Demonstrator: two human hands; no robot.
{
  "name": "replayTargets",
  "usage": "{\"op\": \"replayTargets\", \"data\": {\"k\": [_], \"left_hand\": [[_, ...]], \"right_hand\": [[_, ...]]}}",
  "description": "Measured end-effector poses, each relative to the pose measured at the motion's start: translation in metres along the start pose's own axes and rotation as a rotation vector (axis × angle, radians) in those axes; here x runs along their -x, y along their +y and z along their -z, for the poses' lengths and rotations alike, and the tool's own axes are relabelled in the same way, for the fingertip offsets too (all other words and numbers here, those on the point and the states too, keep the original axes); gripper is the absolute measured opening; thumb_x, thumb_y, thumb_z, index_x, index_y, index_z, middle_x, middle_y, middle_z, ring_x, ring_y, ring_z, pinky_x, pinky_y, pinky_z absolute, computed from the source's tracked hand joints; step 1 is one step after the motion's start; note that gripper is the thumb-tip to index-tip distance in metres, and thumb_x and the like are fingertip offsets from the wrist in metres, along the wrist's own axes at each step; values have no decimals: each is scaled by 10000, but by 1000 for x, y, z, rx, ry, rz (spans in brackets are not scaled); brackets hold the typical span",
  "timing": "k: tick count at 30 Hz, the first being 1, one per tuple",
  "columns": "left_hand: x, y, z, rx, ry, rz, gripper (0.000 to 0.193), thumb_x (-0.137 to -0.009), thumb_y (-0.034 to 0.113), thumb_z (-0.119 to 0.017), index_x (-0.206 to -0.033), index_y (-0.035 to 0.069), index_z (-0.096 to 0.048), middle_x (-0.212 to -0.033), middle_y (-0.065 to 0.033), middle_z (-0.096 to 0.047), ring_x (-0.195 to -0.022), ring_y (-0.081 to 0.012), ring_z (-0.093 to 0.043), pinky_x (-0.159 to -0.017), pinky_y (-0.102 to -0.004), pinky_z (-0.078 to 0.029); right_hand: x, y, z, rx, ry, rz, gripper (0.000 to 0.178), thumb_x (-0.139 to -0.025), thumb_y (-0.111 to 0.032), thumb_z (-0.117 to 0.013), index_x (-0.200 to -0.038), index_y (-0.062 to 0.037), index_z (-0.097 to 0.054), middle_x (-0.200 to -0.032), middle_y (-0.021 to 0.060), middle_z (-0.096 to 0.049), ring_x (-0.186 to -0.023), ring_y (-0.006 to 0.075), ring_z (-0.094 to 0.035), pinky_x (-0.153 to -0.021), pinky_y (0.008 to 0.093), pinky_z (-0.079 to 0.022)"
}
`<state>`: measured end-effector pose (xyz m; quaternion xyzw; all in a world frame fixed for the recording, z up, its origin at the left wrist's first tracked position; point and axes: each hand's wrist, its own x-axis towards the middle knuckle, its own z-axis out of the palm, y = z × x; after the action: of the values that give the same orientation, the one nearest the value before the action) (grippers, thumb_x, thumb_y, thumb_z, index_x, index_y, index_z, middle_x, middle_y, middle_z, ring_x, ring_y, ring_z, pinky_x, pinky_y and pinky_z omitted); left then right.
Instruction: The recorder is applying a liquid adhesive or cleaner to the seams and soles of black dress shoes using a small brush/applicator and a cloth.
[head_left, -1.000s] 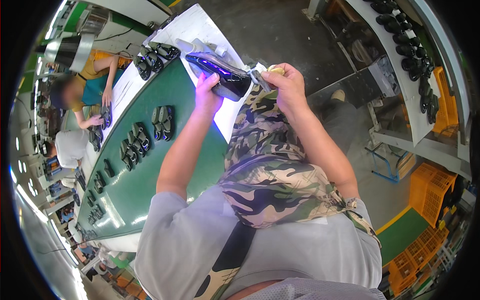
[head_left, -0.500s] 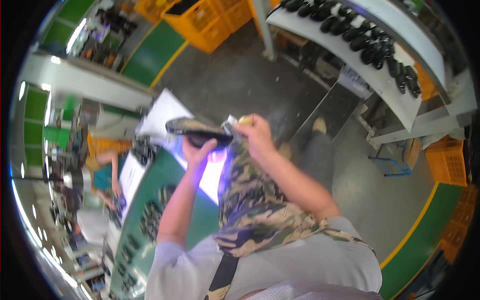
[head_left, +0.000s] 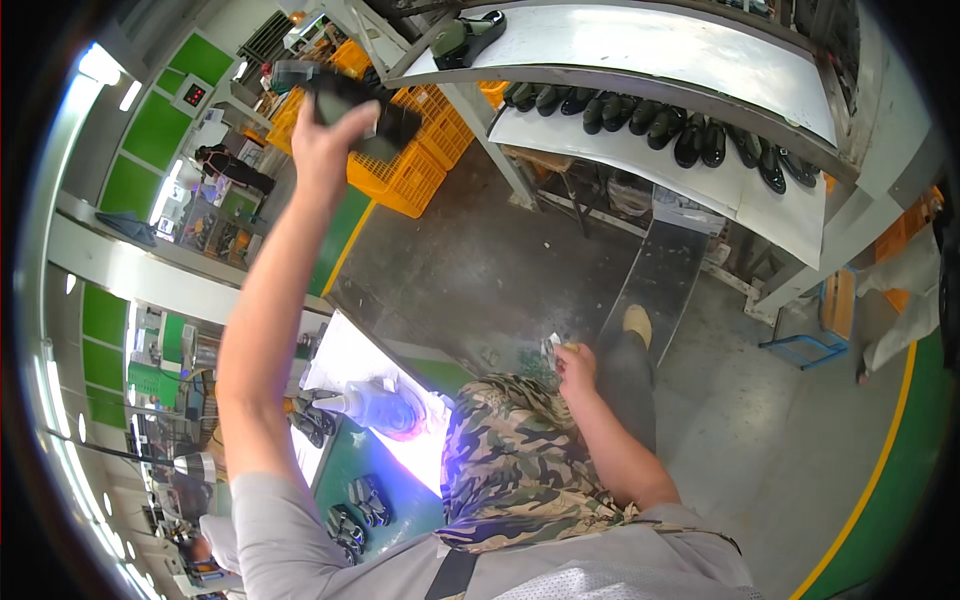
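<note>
My left arm is stretched far out and up, and my left hand [head_left: 335, 145] grips a black shoe [head_left: 395, 128], blurred by motion. In front of the apron, low over the floor, my right hand [head_left: 577, 368] is closed with the fingers pinched on a small crumpled whitish-grey piece [head_left: 551, 347]; its material is unclear. A clear squeeze bottle [head_left: 380, 407] with a pale nozzle stands on the brightly lit white part of the bench to my left. Beside it, on the green bench top [head_left: 408, 492], lie several dark shoes [head_left: 370, 500].
Ahead to the right, a rack's white lower shelf [head_left: 640, 165] carries a row of black shoes. One dark green and black shoe [head_left: 466, 42] sits on its upper shelf [head_left: 620, 45]. Yellow crates [head_left: 405, 180] stand on the floor ahead. A blue-legged stool [head_left: 805, 345] is at right.
My left hand has carried the shoe from in front of me far up and forward. My right hand has come away from the shoe, lower and to the right, with the small piece.
</note>
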<state>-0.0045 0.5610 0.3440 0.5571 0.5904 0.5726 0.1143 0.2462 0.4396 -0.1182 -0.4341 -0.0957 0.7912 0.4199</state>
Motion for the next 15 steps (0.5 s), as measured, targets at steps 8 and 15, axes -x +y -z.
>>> {"op": "replayTargets", "data": {"k": [8,15], "left_hand": [[-106,81,-159,-695,-43,58,893,-639,145,-884,-1415,29,-456,-1221,-188,-645,-1091,-263,-651,-957,-356,-529],[-120,-45,-139,-826,-134,-348,686,-772,353,-783,-1313,-1,-556,-1217,-180,-661,-1136,-245,-631,-939,-328,-497]], "right_hand": [[-34,-10,17,60,-5,58,185,-778,-50,-754,-836,-77,-581,-752,7,-598,-624,95,-544,-528,245,-396],[-32,0,16,154,-62,48,189,-758,-61,-770,-831,-59,-596,-738,3,-586,-607,86,-515,-514,248,-368]]}}
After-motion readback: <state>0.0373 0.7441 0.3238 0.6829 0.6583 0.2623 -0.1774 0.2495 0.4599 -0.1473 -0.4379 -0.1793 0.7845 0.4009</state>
